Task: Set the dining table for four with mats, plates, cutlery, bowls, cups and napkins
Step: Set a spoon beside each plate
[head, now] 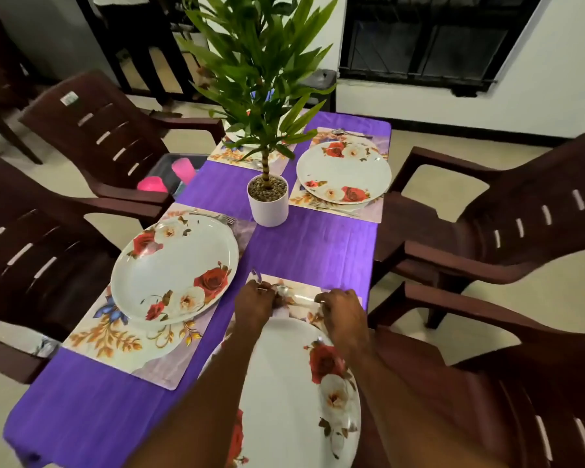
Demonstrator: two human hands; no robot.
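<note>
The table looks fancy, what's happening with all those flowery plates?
A person is setting the table for a meal. Both hands are at the nearest place setting: the left hand and right hand are laying a spoon on the mat just beyond the near plate. Three more flowered plates already sit on mats around the potted plant. Pink cups wait in a bin beside the table; no cups, bowls or napkins are visible on the table.

Potted plant (267, 194) between four plated mats (122, 346)
</note>
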